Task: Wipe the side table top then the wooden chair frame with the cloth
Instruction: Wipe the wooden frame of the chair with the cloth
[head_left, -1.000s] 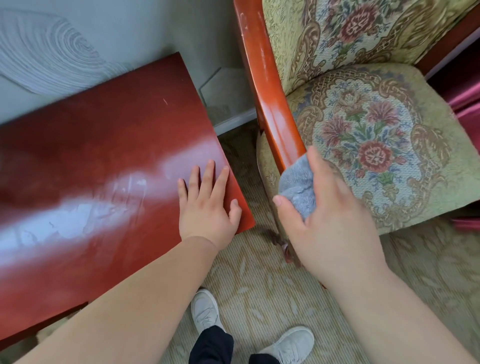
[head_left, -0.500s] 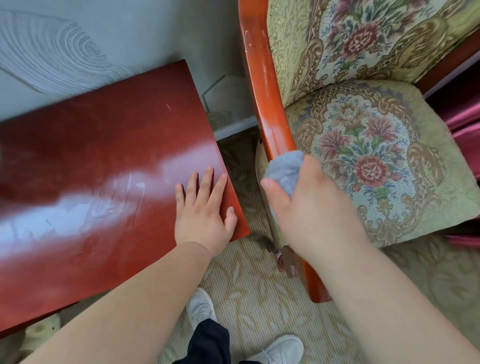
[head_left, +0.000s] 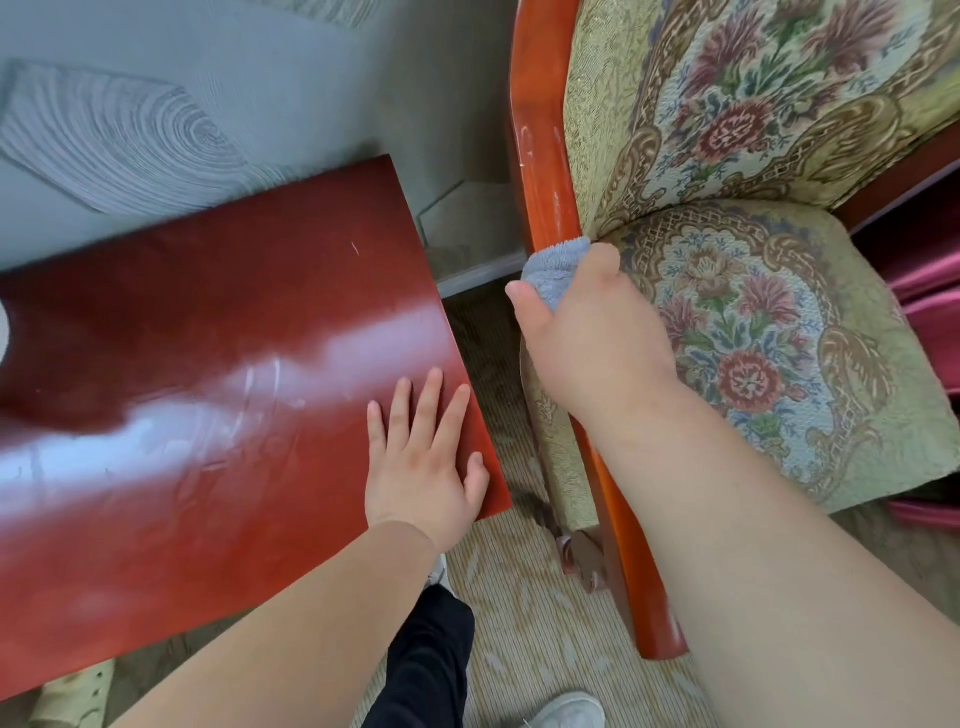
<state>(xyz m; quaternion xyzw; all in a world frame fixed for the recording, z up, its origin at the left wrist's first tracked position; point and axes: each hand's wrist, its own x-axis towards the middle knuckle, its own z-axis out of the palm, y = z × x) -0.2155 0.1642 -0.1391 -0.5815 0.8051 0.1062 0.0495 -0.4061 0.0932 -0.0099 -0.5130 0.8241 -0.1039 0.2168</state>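
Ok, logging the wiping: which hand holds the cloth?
The right hand grips the grey cloth against the chair frame; the left hand lies flat, empty, on the side table top.

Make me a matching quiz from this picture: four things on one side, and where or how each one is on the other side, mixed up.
1 left hand
2 right hand
3 cloth
4 seat cushion

a grey, against the chair frame
b flat on the side table top
c floral pattern
d grips the cloth

Pairs: 1-b, 2-d, 3-a, 4-c
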